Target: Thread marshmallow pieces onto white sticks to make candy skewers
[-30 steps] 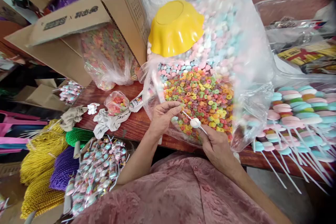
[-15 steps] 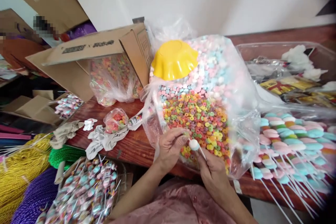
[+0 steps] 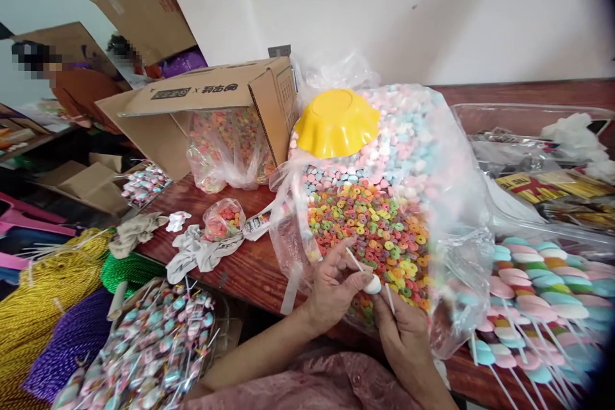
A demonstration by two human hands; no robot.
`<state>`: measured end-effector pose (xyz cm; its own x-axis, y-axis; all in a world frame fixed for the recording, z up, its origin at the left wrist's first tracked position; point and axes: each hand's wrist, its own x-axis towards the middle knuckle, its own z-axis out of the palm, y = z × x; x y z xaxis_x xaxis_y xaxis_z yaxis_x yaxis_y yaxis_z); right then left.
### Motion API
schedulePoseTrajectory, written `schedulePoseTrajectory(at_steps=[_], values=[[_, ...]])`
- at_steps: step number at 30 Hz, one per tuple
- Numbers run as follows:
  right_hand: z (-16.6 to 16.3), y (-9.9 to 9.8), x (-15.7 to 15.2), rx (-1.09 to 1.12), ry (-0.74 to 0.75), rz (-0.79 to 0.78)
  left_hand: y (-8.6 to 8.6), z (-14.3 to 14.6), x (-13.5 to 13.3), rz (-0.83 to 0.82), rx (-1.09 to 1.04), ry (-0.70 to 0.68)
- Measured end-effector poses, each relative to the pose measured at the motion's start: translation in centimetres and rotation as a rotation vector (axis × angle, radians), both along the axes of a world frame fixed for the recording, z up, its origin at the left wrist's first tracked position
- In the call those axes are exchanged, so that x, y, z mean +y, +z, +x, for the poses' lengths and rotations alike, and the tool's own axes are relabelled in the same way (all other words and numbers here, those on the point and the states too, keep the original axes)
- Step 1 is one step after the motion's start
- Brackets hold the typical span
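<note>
My left hand pinches a thin white stick that carries a white round candy. Below the candy, my right hand closes on the lower end of the same stick. Both hands work in front of a large clear bag full of coloured ring candies and pastel sweets. An upturned yellow bowl rests on top of that bag.
Finished pastel lollipops on sticks lie at the right. A tray of wrapped lollipops and gold, green and purple cord bundles sit at the left. An open cardboard box with a candy bag stands behind. Another person is at the far left.
The view has tilted up, showing more wall. My hands slid right and lower in view; the left fingers closed on the stick by the candy and the stick tip now points up.
</note>
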<state>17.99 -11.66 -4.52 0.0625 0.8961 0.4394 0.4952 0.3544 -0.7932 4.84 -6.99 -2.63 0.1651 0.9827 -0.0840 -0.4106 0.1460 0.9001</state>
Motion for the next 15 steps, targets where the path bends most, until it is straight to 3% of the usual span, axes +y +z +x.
schedulePoseTrajectory(at_steps=[4, 6, 8, 10, 15], values=[[1.1, 0.0, 0.4, 0.056, -0.076, -0.037, 1.7, -2.0, 4.1, 0.075, 0.146, -0.143], [2.0, -0.2, 0.3, 0.101, -0.114, -0.078, 2.4, -3.9, 7.6, 0.146, 0.315, -0.100], [3.0, -0.5, 0.2, 0.123, -0.134, -0.119, 2.6, -5.9, 11.3, 0.248, 0.649, -0.012], [3.5, -0.7, 0.1, 0.111, -0.140, -0.131, 2.6, -7.5, 14.8, 0.420, 1.156, 0.054], [3.3, -1.1, 0.2, 0.081, -0.153, -0.048, 2.3, -8.2, 21.4, 0.531, 1.572, 0.014]])
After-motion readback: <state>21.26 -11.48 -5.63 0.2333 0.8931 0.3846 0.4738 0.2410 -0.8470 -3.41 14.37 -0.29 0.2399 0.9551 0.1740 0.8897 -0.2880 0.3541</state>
